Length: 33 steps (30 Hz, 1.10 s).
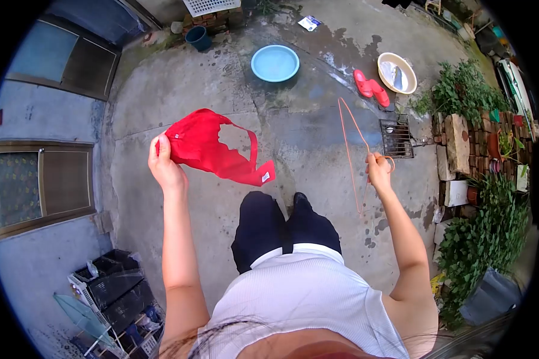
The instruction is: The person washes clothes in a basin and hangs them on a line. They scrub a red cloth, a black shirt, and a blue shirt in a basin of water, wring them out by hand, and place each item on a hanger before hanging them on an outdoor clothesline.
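Note:
My left hand (166, 167) pinches one end of a red bra (200, 140) between thumb and fingers. The bra hangs out to the right in the air, its strap making a loop and a white label showing at its far end. In my right hand (378, 170) is a thin orange clothes hanger (354, 122), gripped near its hook. The hanger points away from me, tilted, with nothing on it. Bra and hanger are apart, both held above the concrete ground.
A blue basin (275, 63) and a cream basin (397, 73) with something inside stand ahead. Red slippers (371, 88) lie near a drain grate (396, 139). A dark bucket (198, 38) is at the far left. Bricks and plants (488, 239) line the right; a rack (117, 293) stands lower left.

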### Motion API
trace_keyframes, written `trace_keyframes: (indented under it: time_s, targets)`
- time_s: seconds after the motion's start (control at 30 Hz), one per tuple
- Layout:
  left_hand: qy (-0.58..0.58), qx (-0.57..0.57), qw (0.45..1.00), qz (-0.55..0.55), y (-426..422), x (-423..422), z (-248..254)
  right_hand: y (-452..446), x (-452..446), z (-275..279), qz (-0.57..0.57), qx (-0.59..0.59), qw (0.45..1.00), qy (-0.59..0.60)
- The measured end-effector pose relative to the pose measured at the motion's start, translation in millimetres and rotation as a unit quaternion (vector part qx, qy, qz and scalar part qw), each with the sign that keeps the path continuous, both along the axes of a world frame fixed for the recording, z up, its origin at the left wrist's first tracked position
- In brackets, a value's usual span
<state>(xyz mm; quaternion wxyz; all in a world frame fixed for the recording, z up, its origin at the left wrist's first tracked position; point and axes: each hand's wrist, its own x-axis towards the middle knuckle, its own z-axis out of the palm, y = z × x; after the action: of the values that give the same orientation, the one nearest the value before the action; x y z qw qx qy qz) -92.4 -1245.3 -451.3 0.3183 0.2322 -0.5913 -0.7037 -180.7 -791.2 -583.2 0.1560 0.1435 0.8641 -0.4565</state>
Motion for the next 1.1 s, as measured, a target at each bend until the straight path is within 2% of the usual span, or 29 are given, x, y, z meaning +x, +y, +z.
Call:
trace_keyframes:
  time_s: [0.07,0.2,0.3,0.43,0.57,0.67,0.73,0.87,0.9,1.0,1.07,1.1]
  targets:
    - [0.023,0.036,0.999,-0.007,-21.0,-55.2,-4.9,-31.6,-52.2,-7.4,0.005,-0.013,1.0,0.016]
    - [0.024,0.094,0.992,-0.077,-68.6,-174.6,-45.2,-87.4,-118.4,-28.7,-0.052,0.006,0.998,0.025]
    - [-0.004,0.129,0.986,-0.101,-90.3,-257.1,-72.8,-125.4,-162.0,-28.3,-0.144,-0.063,0.987,0.026]
    - [-0.05,0.136,0.978,-0.152,-113.2,-359.6,-106.8,-169.5,-228.4,-50.7,-0.207,-0.102,0.973,0.011]
    - [-0.104,0.153,0.966,-0.182,-124.9,-453.8,-170.3,-204.7,-290.8,-88.2,-0.222,-0.107,0.969,-0.013]
    - [-0.126,0.152,0.963,-0.185,-129.3,-524.9,-224.8,-226.1,-346.7,-139.5,-0.226,-0.102,0.968,-0.036]
    - [-0.167,0.076,0.964,-0.191,-133.5,-568.5,-265.5,-241.8,-385.2,-177.3,-0.246,-0.128,0.96,-0.034]
    - [-0.234,0.042,0.942,-0.235,-139.5,-645.1,-356.5,-270.1,-462.5,-247.0,-0.317,-0.165,0.933,-0.049]
    - [-0.256,-0.016,0.931,-0.26,-140.0,-663.3,-379.4,-276.8,-478.2,-264.1,-0.329,-0.161,0.929,-0.057]
    - [-0.274,-0.193,0.873,-0.354,-149.1,-708.6,-473.8,-292.5,-515.7,-315.3,-0.361,-0.161,0.917,-0.058]
    - [-0.315,-0.202,0.832,-0.41,-154.1,-734.3,-542.8,-302.1,-541.8,-352.8,-0.392,-0.153,0.905,-0.056]
    - [-0.338,-0.24,0.792,-0.448,-155.7,-742.9,-576.0,-304.6,-553.6,-370.2,-0.404,-0.15,0.9,-0.055]
